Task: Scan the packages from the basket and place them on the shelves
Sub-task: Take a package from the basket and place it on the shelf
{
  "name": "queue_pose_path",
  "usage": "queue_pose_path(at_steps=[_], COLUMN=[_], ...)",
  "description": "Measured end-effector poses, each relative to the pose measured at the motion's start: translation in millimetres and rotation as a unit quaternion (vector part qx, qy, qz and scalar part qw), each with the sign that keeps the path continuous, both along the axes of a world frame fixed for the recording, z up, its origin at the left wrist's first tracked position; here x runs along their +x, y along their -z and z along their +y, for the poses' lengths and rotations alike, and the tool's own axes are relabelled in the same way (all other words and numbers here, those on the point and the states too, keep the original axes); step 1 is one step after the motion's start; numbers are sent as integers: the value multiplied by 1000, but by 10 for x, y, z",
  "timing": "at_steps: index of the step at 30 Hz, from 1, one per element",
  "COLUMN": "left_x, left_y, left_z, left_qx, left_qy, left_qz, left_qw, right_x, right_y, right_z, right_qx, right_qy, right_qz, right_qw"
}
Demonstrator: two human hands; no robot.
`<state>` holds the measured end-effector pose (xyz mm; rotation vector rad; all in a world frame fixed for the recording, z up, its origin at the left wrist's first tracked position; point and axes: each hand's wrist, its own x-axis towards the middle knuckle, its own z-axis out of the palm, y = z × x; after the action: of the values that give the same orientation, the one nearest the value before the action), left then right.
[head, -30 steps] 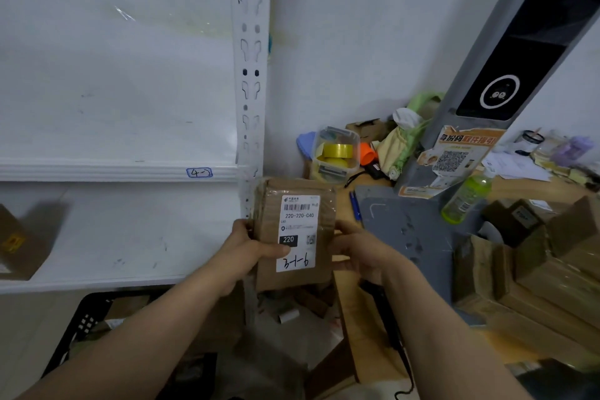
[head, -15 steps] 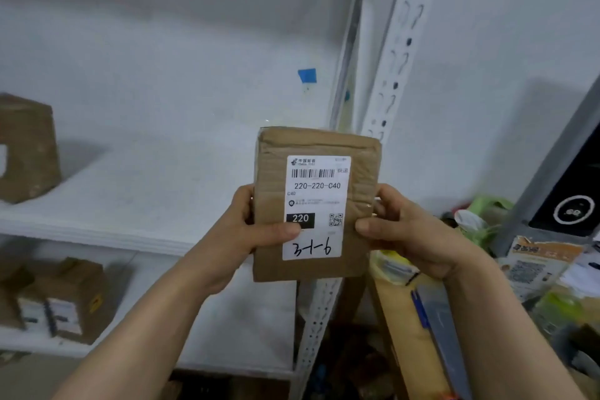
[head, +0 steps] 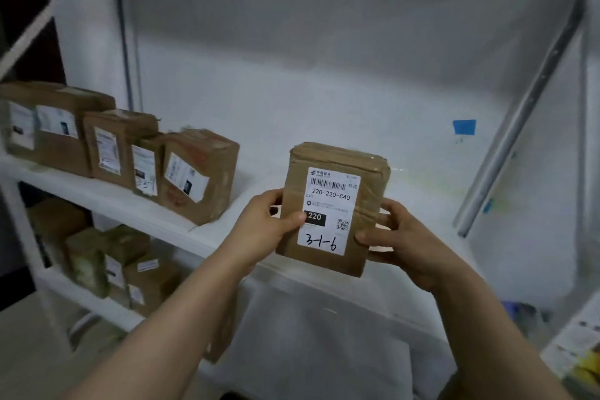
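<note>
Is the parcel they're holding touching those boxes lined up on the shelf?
Apart. The head view shows bare white shelf between the parcel and the nearest box.

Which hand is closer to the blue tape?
Right. The right hand grips the package at its right edge, below the blue tape; the left hand grips its left edge.

arms outstretched, left hand [head: 269, 228] and right hand [head: 402, 243] clasped round the package [head: 332, 204]
</note>
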<state>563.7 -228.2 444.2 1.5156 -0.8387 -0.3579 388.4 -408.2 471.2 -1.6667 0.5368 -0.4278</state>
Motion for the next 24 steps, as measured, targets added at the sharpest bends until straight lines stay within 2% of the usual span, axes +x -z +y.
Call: queue_pose_path(at_steps=[3,5,9,12,18,24], left_x=[603,918,1400,1690,2122,2239], left_y=[190,241,90,-132,-184,-136], left_z=[100,161,233,234,176,216], left_qx=[69,110,178,221,312,325], left_qy=[-72,-101,-190,-155,-100,-112], left_qz=[-28,-90,-314,-404,-474,-490], left_qw=[995,985,913,874,817,801], right_x=[677,1062,1647,1936,2358,2542], right_y=[327,543,837,899,961,972], right_z=[97,159,150,122,136,242], right_qx=[36,58,65,56,36,46], right_qy=[11,16,52,63,55,43], right_qz=[31,46,56,66,90,103], right_qw=[999,997,995,994,994,993])
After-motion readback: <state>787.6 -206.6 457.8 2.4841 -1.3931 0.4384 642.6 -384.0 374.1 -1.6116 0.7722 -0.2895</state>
